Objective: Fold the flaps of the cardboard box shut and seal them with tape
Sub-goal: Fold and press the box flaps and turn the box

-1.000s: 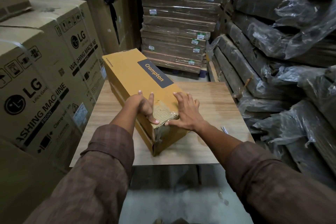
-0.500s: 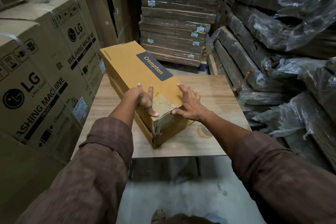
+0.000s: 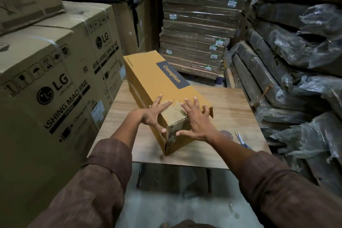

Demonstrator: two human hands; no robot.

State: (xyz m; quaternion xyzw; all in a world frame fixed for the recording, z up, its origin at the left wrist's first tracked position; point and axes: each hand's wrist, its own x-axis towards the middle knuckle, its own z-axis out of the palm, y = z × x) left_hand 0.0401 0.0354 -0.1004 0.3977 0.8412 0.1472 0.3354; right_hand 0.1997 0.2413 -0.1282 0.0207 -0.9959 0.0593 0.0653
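Long yellow cardboard box (image 3: 162, 87) lying askew on counter (image 3: 231, 105). Left hand (image 3: 150, 114) and right hand (image 3: 194, 123) splayed wide over taped near end, gripping nothing. Probably stiff, moderately light; best held by side walls.

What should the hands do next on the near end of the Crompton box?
Probably press the thumbs down the end face: both the left hand and right hand are spread open at the box corner, where the tape looks wrinkled and loose.
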